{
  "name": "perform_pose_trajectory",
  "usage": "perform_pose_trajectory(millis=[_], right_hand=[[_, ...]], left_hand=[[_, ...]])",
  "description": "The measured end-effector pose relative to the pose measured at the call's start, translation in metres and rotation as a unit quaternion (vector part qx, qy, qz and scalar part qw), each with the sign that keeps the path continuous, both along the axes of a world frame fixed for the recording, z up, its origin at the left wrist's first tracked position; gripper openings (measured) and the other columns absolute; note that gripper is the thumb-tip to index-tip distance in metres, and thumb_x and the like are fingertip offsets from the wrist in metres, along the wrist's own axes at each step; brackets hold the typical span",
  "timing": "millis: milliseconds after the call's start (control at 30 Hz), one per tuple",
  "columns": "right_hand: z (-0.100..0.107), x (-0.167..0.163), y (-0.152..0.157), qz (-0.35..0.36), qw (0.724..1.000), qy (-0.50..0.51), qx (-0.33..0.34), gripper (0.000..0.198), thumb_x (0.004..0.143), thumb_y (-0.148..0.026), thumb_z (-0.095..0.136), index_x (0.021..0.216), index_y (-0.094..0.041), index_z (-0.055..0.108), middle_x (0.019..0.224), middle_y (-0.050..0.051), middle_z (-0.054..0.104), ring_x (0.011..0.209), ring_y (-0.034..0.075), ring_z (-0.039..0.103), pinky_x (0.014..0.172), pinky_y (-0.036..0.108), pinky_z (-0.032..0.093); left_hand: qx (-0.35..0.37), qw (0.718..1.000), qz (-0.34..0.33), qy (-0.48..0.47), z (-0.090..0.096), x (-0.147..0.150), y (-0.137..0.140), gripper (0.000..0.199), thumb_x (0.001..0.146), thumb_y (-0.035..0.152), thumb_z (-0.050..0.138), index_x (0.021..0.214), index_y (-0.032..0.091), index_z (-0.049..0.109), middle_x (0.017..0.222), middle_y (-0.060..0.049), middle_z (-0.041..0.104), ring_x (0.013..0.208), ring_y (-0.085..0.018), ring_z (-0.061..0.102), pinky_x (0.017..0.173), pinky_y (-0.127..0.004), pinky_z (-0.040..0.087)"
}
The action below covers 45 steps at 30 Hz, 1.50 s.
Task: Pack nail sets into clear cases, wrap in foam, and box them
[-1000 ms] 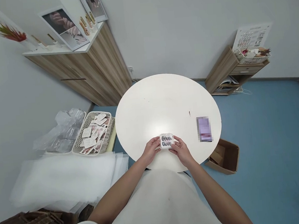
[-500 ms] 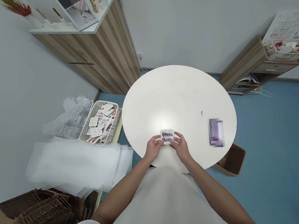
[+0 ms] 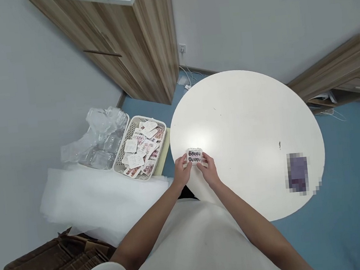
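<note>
A small clear plastic case (image 3: 195, 156) with two rows of dark press-on nails is held between my hands, over the near left part of the round white table (image 3: 247, 112). My left hand (image 3: 182, 171) grips the case's left side, fingers closed on its edge. On the opposite edge, my right hand (image 3: 208, 169) pinches the case with thumb and fingers. Whether the case touches the tabletop, I cannot tell.
Left of the table, a white basket (image 3: 118, 162) holds several nail cards, beside clear plastic packaging (image 3: 104, 133). White foam sheets (image 3: 100, 200) and folded cardboard (image 3: 52, 263) lie nearer. A blurred purple item (image 3: 297, 171) sits at the table's right. A wooden cabinet (image 3: 156, 44) stands behind.
My view has turned left and down, so the table and purple item appear farther right. Both hands keep hold of the case, which now appears nearer the table's left edge.
</note>
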State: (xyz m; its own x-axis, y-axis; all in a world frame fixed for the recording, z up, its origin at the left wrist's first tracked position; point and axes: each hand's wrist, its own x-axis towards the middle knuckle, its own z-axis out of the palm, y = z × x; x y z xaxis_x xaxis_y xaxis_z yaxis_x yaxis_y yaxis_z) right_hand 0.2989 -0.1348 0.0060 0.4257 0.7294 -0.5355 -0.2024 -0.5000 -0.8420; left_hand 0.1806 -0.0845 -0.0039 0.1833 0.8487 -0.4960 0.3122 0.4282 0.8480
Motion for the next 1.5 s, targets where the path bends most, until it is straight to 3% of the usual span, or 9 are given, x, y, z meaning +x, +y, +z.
perform_pose_trajectory(millis=[133,333,633,933,1167,1333,1500], right_hand=[[-0.010,-0.020,0.037,0.021,0.999,-0.008,-0.036,0.061,0.064,-0.033,0.059,0.122,-0.024,0.041,0.121,0.006,0.041,0.105,0.020,0.043,0.083,0.031,0.043],[-0.021,-0.025,0.075,0.041,0.998,-0.052,-0.016,0.061,0.064,-0.031,0.059,0.122,-0.022,0.041,0.116,0.006,0.046,0.099,0.021,0.045,0.078,0.031,0.044],[-0.025,-0.025,0.095,0.079,0.989,-0.122,-0.022,0.064,0.068,-0.029,0.055,0.127,-0.021,0.033,0.115,0.008,0.040,0.102,0.020,0.042,0.078,0.031,0.045],[-0.025,-0.025,0.094,0.110,0.982,-0.149,-0.029,0.071,0.067,-0.029,0.055,0.131,-0.020,0.026,0.112,0.009,0.037,0.103,0.019,0.041,0.081,0.032,0.044],[-0.021,-0.021,0.078,0.107,0.988,-0.111,-0.021,0.079,0.065,-0.032,0.057,0.133,-0.024,0.018,0.120,0.008,0.034,0.107,0.018,0.039,0.086,0.032,0.041],[-0.012,-0.014,0.037,0.126,0.989,-0.075,-0.022,0.076,0.064,-0.033,0.058,0.131,-0.027,0.022,0.123,0.007,0.034,0.109,0.019,0.039,0.088,0.033,0.040],[-0.002,0.001,-0.014,0.152,0.987,-0.057,-0.008,0.067,0.066,-0.032,0.055,0.128,-0.026,0.029,0.123,0.007,0.037,0.102,0.018,0.046,0.081,0.032,0.044]], left_hand=[[-0.016,0.999,-0.010,0.045,-0.011,-0.018,0.035,0.054,0.071,0.033,0.056,0.122,0.022,0.044,0.116,-0.010,0.040,0.101,-0.020,0.047,0.082,-0.027,0.039],[0.017,0.997,-0.043,0.059,-0.031,-0.020,0.072,0.057,0.074,0.032,0.053,0.127,0.019,0.037,0.121,-0.011,0.035,0.109,-0.022,0.042,0.090,-0.030,0.034],[0.058,0.990,-0.096,0.088,-0.030,-0.019,0.085,0.056,0.078,0.033,0.046,0.130,0.022,0.029,0.128,-0.010,0.033,0.120,-0.024,0.032,0.094,-0.036,0.033],[0.083,0.989,-0.088,0.081,-0.029,-0.020,0.080,0.058,0.078,0.030,0.046,0.131,0.022,0.026,0.131,-0.009,0.031,0.121,-0.024,0.031,0.097,-0.038,0.032],[0.098,0.992,-0.052,0.064,-0.030,-0.017,0.066,0.066,0.077,0.027,0.048,0.134,0.024,0.015,0.136,-0.008,0.025,0.123,-0.022,0.029,0.099,-0.037,0.030],[0.104,0.990,-0.016,0.093,-0.027,-0.020,0.036,0.067,0.075,0.027,0.050,0.134,0.022,0.017,0.137,-0.009,0.023,0.126,-0.023,0.025,0.101,-0.038,0.027],[0.105,0.987,0.014,0.123,-0.020,-0.025,-0.020,0.061,0.074,0.029,0.050,0.130,0.019,0.027,0.133,-0.011,0.030,0.124,-0.025,0.027,0.098,-0.040,0.029]])
